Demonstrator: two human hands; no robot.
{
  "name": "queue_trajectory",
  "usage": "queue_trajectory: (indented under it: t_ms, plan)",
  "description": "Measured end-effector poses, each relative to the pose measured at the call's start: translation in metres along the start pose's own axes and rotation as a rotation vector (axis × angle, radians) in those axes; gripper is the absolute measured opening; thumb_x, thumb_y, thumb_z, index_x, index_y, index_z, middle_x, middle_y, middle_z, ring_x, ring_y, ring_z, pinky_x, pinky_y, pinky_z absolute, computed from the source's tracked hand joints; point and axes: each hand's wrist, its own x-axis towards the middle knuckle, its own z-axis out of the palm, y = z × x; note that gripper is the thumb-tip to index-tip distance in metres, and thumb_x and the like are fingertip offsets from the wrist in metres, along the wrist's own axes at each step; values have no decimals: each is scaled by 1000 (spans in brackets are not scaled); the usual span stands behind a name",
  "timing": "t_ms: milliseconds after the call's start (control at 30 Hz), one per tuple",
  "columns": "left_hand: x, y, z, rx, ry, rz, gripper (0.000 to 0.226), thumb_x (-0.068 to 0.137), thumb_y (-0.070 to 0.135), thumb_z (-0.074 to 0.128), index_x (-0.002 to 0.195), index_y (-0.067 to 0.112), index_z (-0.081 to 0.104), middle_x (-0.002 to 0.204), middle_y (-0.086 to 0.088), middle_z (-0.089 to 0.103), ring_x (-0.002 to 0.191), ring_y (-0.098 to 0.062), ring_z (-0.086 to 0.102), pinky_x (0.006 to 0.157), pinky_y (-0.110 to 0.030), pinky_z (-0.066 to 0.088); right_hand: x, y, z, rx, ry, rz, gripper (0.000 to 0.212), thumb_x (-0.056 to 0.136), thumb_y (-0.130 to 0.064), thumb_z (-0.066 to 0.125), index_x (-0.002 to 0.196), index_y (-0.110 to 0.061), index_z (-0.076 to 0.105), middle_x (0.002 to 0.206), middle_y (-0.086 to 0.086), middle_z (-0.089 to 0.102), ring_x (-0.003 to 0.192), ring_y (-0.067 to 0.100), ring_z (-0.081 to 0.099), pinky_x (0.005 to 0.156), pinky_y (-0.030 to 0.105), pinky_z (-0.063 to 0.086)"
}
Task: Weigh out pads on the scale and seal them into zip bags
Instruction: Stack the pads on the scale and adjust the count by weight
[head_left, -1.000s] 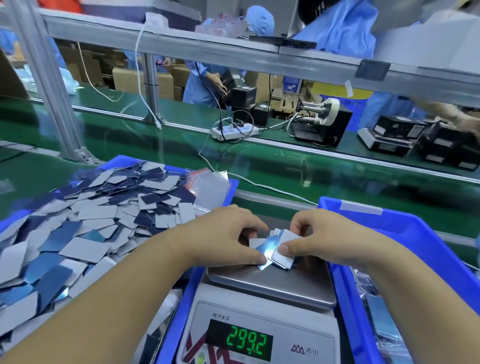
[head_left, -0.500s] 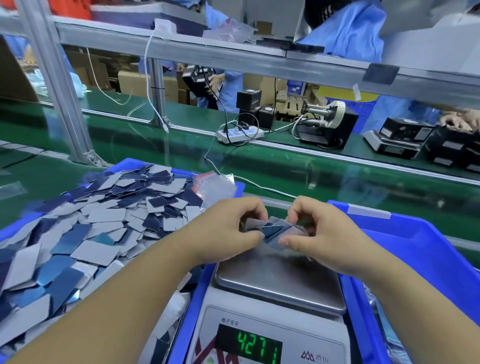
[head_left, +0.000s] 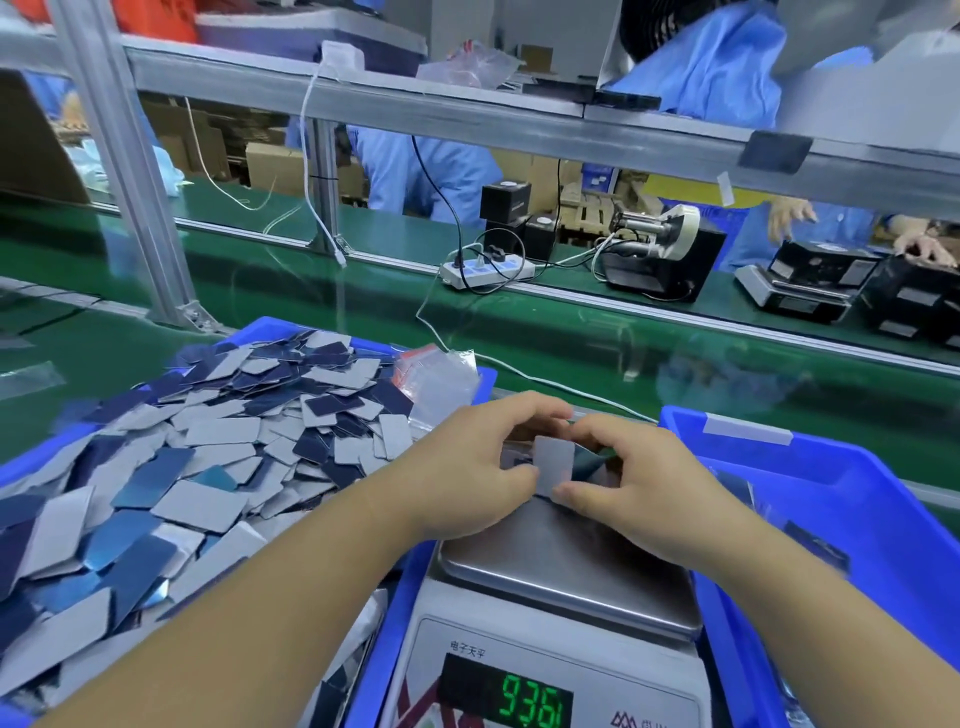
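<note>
The head view showed, at far left, a blue bin (head_left: 31, 462) heaped with loose pads (head_left: 218, 467): thin, flat rectangles with rounded corners, some matte grey, others glossy blue. They looked very light and slightly stiff, and the shiny faces probably slid easily over one another, so a stack would want pinching across its edges, not by one flat face. A clear zip bag (head_left: 441, 379) with a red strip lay crumpled at the bin's far corner, soft and thin.

Further right, the left hand (head_left: 478, 467) curled its fingers round a small bunch of pads (head_left: 555, 462) held just above the far edge of the scale (head_left: 566, 566), thumb pressing a grey one from the front. Some clear film seemed to be around the bunch, but I could not tell for sure. The right hand (head_left: 639, 478) pinched the same bunch from the other side. The scale's steel pan was smooth and bare, its green digits lit but partly cut off.

At far right stood a second blue bin (head_left: 831, 457), with filled bags dimly visible inside.
</note>
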Motion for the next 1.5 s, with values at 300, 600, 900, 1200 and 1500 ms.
queue_trajectory:
  t_ms: [300, 600, 900, 1200, 1500]
  plan:
    - [4, -1, 14, -83, 10, 70, 61, 79, 8, 47, 133, 35, 51, 132, 15, 56, 128, 2, 49, 109, -29, 43, 0, -4, 7, -29, 66, -49, 35, 82, -30, 77, 106, -51, 64, 99, -26, 69, 84, 5, 63, 74, 21, 48]
    - [8, -8, -11, 149, 220, 68, 14, 86, 18, 74, 80, 30, 73, 81, 11, 65, 77, 1, 58, 71, -12, 45, 1, 0, 5, -22, 1, -8, 16, 87, -29, 71, 101, -38, 68, 88, -23, 68, 82, 3, 61, 72, 17, 45]
    - [3, -1, -29, -340, 180, -42, 12, 88, -2, 65, 81, 6, 71, 72, -2, 72, 63, -8, 67, 60, -15, 50, 0, 6, -4, 222, -29, 208, 21, 88, -21, 73, 84, -41, 69, 51, -12, 58, 42, 6, 48, 46, 15, 39]
    - [2, -9, -18, -79, 60, -93, 29, 79, 0, 77, 84, 27, 67, 77, 9, 72, 69, -5, 66, 69, -20, 56, -2, 9, -9, 608, -135, 303, 13, 80, -19, 76, 91, -26, 75, 67, 15, 58, 48, 20, 46, 41, 26, 41]
    - [3, -9, -13, -10, 58, -39, 34, 78, 2, 78, 89, 31, 65, 84, 10, 67, 68, -6, 62, 70, -24, 57, -2, 4, -11, 690, -158, 250, 19, 71, -15, 78, 88, -23, 74, 78, 9, 67, 47, 18, 48, 42, 25, 42]
